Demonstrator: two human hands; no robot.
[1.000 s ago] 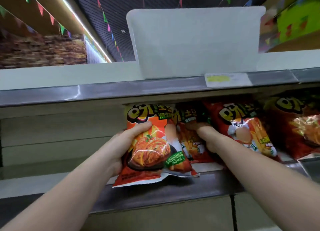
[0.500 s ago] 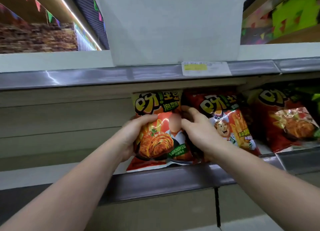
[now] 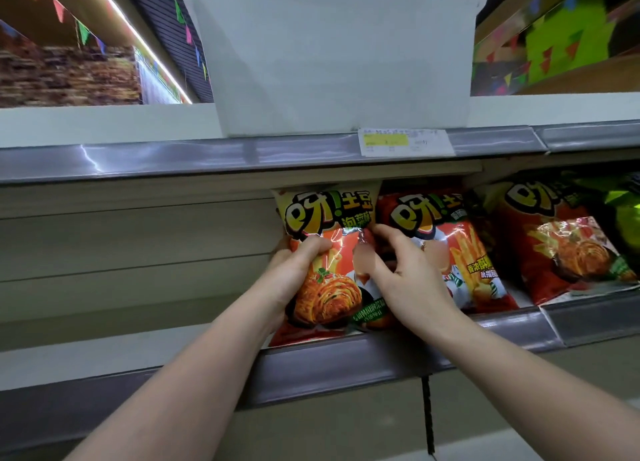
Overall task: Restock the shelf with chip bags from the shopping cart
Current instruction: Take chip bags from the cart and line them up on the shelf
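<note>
Chip bag (image 3: pixel 329 252): upright on shelf (image 3: pixel 346 360), centre frame, top edge under upper shelf lip at 12 o'clock. L hand (image 3: pixel 294 273) grips its L edge, thumb across front; R hand (image 3: pixel 408 280) pinches its R edge, fingers curled, prob. to stand it straight beside fries bag (image 3: pixel 457 246) at 3 o'clock. Cart not in view

At centre frame, the orange chip bag (image 3: pixel 329 252) bears large yellow characters "呀!土豆". The red bag (image 3: pixel 450 249) right of it shows the same logo. The price label (image 3: pixel 405 142) above them is illegible.
</note>
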